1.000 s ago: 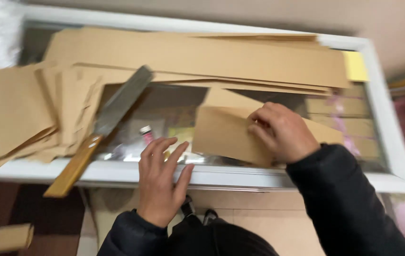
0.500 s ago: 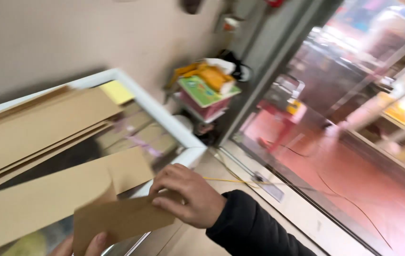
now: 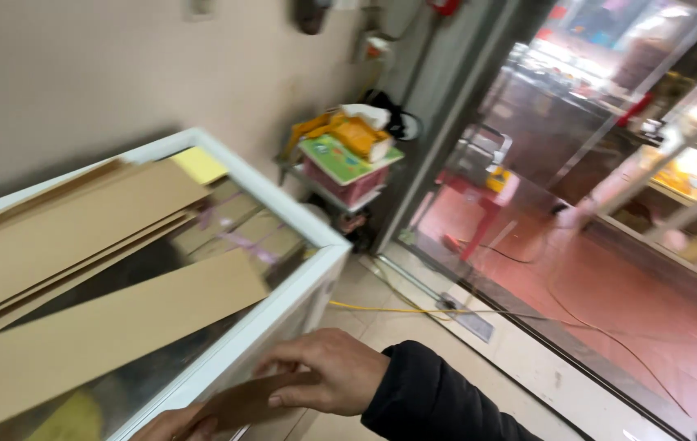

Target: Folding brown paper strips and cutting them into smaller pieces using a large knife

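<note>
Brown cardboard piece, flat, held low beside the glass case's corner

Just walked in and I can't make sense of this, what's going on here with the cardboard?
A person in a dark sleeve holds a brown cardboard piece with both hands, the right hand on top and the left hand barely showing at the bottom edge. They hold it just off the corner of a white-framed glass counter. Long cardboard strips lie across the counter top, with a yellow pad at the far end. A small cart stacked with colourful items stands near the glass door.
</note>
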